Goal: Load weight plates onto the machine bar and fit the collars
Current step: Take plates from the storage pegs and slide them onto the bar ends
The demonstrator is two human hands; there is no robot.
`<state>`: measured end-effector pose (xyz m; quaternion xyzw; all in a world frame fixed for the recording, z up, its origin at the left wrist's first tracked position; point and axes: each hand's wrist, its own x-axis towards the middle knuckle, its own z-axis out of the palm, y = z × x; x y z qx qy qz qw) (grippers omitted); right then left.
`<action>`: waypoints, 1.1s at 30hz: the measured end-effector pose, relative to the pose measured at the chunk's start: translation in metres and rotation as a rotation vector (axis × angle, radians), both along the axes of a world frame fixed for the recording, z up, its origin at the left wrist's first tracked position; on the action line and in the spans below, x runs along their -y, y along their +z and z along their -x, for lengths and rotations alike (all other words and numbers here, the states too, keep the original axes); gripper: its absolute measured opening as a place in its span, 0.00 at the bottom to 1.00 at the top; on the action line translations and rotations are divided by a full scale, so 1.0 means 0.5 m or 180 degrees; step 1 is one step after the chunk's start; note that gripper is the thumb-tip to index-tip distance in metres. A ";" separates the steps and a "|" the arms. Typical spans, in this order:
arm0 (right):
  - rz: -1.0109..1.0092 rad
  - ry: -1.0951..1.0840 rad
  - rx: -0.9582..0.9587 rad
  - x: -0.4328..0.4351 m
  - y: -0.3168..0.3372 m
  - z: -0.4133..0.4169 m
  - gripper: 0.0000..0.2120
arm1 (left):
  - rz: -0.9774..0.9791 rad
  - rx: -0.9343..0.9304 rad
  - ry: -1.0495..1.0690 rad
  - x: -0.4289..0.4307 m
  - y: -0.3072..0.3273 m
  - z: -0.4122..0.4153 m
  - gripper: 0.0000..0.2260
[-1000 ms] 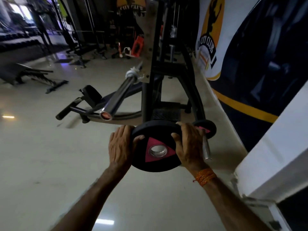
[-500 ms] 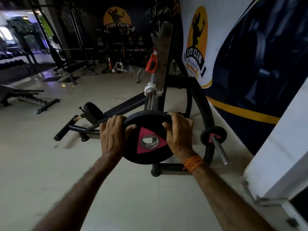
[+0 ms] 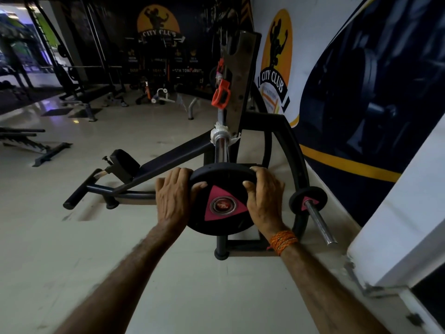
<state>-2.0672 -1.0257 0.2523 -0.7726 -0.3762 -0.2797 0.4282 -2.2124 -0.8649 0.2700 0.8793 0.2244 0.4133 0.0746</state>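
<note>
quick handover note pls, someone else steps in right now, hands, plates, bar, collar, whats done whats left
Left hand and right hand grip opposite edges of the black weight plate. The plate's hole is lined up on the end of the chrome bar; bar tip shows in the hole.
A smaller plate sits on a side peg.
Orange collar hangs higher on the machine, unfitted.
Left: slide plate home, then fit collar.

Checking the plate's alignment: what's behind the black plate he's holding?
Behind the black plate, the chrome machine bar runs up toward an orange collar. Something reddish, likely the bar's tip, fills the plate's hole; the plate hides the rest.
</note>
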 end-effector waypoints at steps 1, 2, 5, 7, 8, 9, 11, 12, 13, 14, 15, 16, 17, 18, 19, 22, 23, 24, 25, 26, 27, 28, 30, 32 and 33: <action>0.0013 -0.0020 -0.0054 -0.008 0.001 -0.007 0.23 | 0.0019 -0.0009 0.0000 -0.006 0.000 -0.010 0.30; 0.0017 -0.0028 -0.0106 -0.017 0.004 -0.013 0.24 | 0.0061 -0.0021 -0.0003 -0.013 0.001 -0.021 0.30; 0.0006 -0.0060 -0.0065 -0.042 0.010 -0.034 0.20 | 0.0256 0.0021 -0.0109 -0.028 0.003 -0.055 0.30; 0.0187 -0.0075 0.0197 -0.054 0.004 -0.051 0.22 | 0.0383 0.0047 -0.0339 -0.043 -0.006 -0.070 0.28; 0.0369 -0.0081 0.0399 -0.058 0.001 -0.061 0.28 | 0.0361 -0.0013 -0.0438 -0.054 -0.012 -0.074 0.29; 0.0548 -0.0070 0.0579 -0.061 -0.001 -0.071 0.33 | 0.0242 -0.0107 -0.0522 -0.066 -0.019 -0.076 0.32; 0.0850 -0.0020 0.0729 -0.064 0.002 -0.088 0.38 | -0.0089 -0.0293 -0.0634 -0.094 -0.031 -0.078 0.38; 0.0994 0.0004 0.0728 -0.065 0.005 -0.095 0.40 | -0.0204 -0.0387 -0.0637 -0.106 -0.033 -0.079 0.39; 0.1134 0.0024 0.0725 -0.067 0.008 -0.101 0.42 | -0.0290 -0.0480 -0.0612 -0.115 -0.035 -0.081 0.41; 0.1262 0.0014 0.0748 -0.069 0.011 -0.104 0.43 | -0.0355 -0.0572 -0.0575 -0.123 -0.037 -0.084 0.42; 0.1358 -0.0023 0.0793 -0.073 0.012 -0.107 0.45 | -0.0412 -0.0656 -0.0525 -0.129 -0.039 -0.088 0.44; 0.1425 -0.0082 0.0828 -0.080 0.011 -0.111 0.45 | -0.0472 -0.0717 -0.0473 -0.135 -0.041 -0.093 0.46; 0.1460 -0.0136 0.0824 -0.088 0.011 -0.116 0.45 | -0.0531 -0.0755 -0.0417 -0.141 -0.043 -0.100 0.48; 0.1467 -0.0161 0.0782 -0.097 0.012 -0.124 0.44 | -0.0585 -0.0778 -0.0355 -0.147 -0.043 -0.109 0.49; 0.1460 -0.0161 0.0724 -0.108 0.012 -0.133 0.44 | -0.0628 -0.0798 -0.0286 -0.154 -0.043 -0.119 0.50; 0.1470 -0.0119 0.0626 -0.143 0.015 -0.171 0.44 | -0.0660 -0.0842 -0.0101 -0.178 -0.038 -0.160 0.51; 0.1492 -0.0098 0.0611 -0.154 0.015 -0.186 0.44 | -0.0645 -0.0874 -0.0053 -0.187 -0.037 -0.174 0.51; 0.1508 -0.0081 0.0599 -0.167 0.017 -0.203 0.44 | -0.0617 -0.0922 -0.0003 -0.198 -0.036 -0.191 0.52; 0.1523 -0.0080 0.0587 -0.178 0.019 -0.218 0.45 | -0.0584 -0.0971 0.0043 -0.206 -0.034 -0.205 0.53; 0.1539 -0.0072 0.0575 -0.187 0.021 -0.231 0.46 | -0.0550 -0.1001 0.0077 -0.213 -0.032 -0.218 0.53; 0.1542 -0.0047 0.0557 -0.200 0.022 -0.248 0.47 | -0.0518 -0.1020 0.0093 -0.223 -0.029 -0.234 0.52; 0.1529 -0.0021 0.0533 -0.212 0.022 -0.264 0.47 | -0.0491 -0.1032 0.0088 -0.233 -0.028 -0.249 0.51; 0.1490 0.0029 0.0466 -0.236 0.023 -0.295 0.48 | -0.0451 -0.1076 0.0054 -0.255 -0.024 -0.280 0.51; 0.1457 0.0058 0.0408 -0.260 0.024 -0.327 0.48 | -0.0395 -0.1140 0.0065 -0.278 -0.021 -0.312 0.53; 0.1445 0.0077 0.0388 -0.270 0.024 -0.343 0.48 | -0.0366 -0.1166 0.0082 -0.288 -0.020 -0.327 0.54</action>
